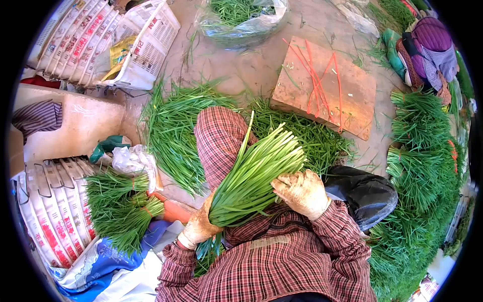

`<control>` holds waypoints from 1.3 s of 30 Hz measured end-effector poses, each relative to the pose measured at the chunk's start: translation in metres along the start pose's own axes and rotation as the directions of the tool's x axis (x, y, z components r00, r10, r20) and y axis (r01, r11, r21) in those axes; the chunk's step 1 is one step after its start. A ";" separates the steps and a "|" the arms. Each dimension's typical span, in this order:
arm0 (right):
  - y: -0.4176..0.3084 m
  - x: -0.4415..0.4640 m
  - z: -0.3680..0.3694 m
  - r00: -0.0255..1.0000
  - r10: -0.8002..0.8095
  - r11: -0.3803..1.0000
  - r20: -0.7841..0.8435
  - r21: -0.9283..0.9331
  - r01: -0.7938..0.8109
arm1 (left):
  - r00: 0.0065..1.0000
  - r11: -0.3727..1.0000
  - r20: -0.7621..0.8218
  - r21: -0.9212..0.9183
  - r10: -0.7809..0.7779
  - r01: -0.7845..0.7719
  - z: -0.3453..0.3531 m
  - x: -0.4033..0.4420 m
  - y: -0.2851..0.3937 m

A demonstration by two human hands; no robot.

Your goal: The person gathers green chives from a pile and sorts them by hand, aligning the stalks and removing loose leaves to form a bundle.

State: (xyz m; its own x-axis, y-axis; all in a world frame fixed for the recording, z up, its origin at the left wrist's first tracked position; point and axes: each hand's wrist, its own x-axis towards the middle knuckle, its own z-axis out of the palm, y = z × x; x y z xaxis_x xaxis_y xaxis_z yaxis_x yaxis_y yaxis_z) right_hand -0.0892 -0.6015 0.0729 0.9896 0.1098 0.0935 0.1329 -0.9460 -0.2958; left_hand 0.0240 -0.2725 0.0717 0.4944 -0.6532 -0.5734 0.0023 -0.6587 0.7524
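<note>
a bundle of green stalks lies slanted between the two hands, above the lap. the left hand is wrapped around its leafy lower end, gripping it. the pale stem ends fan up and to the right, and the right hand, fingers curled, sits against their right side; whether it pinches any stems cannot be told. loose stalks spread on the floor beyond the left hand.

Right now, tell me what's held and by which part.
A bunch of greens, by its leafy part, in the left hand; whether the right hand grips it is unclear.
</note>
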 end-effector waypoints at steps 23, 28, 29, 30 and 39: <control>0.117 -0.091 0.010 0.668 0.646 0.586 0.369 0.322 -0.744 | 0.993 0.957 -0.064 0.281 0.095 -0.074 0.006 -0.001 -0.003; 0.078 -0.050 0.034 0.724 0.414 -0.091 0.552 0.817 -0.570 | 0.984 0.900 -0.089 0.424 0.154 -0.102 0.011 -0.001 -0.013; 0.081 -0.052 0.050 0.798 0.352 -0.021 0.488 0.857 -0.515 | 0.962 0.843 -0.116 0.514 0.248 -0.155 0.014 -0.001 -0.020; 0.083 -0.044 0.062 0.830 0.368 0.112 0.420 0.866 -0.488 | 0.960 0.841 -0.121 0.519 0.251 -0.154 0.014 -0.002 -0.018; 0.101 0.001 0.000 0.842 0.298 0.239 0.449 0.819 -0.521 | 0.949 0.688 -0.057 0.703 0.310 -0.182 0.010 -0.002 -0.005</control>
State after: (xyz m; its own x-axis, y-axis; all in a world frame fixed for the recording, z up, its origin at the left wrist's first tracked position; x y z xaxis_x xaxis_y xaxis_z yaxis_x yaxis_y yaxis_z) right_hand -0.0748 -0.6969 0.0433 0.8983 -0.0529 -0.4362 -0.4382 -0.0330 -0.8983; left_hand 0.0144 -0.2715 0.0657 0.5197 -0.8029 -0.2921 -0.6995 -0.5961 0.3941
